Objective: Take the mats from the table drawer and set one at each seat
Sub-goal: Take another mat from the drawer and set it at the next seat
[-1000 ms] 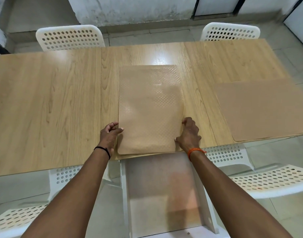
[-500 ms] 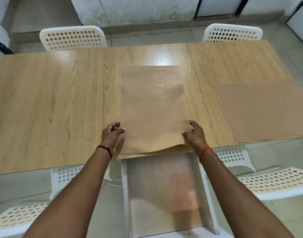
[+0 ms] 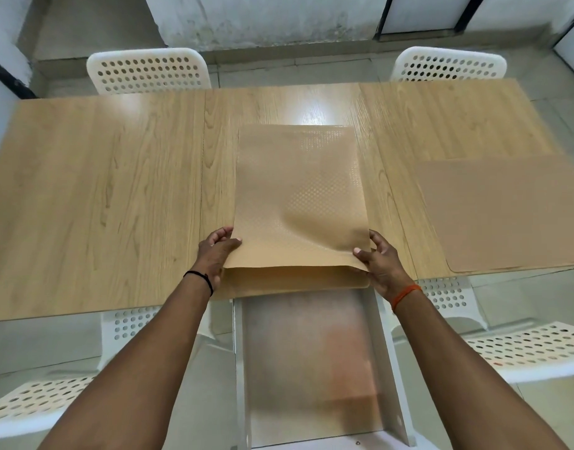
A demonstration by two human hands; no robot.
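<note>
Lifted since before, top mat point(image 3: 298, 196) near placed mat point(image 3: 506, 212)

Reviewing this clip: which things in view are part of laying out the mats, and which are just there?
Part of the job:
- top mat, lifted at its near edge, in the grip of the left hand and right hand
- mats beneath it
- mat already laid at right
- open drawer
- table
- chairs

Just there:
- floor
- back wall
</note>
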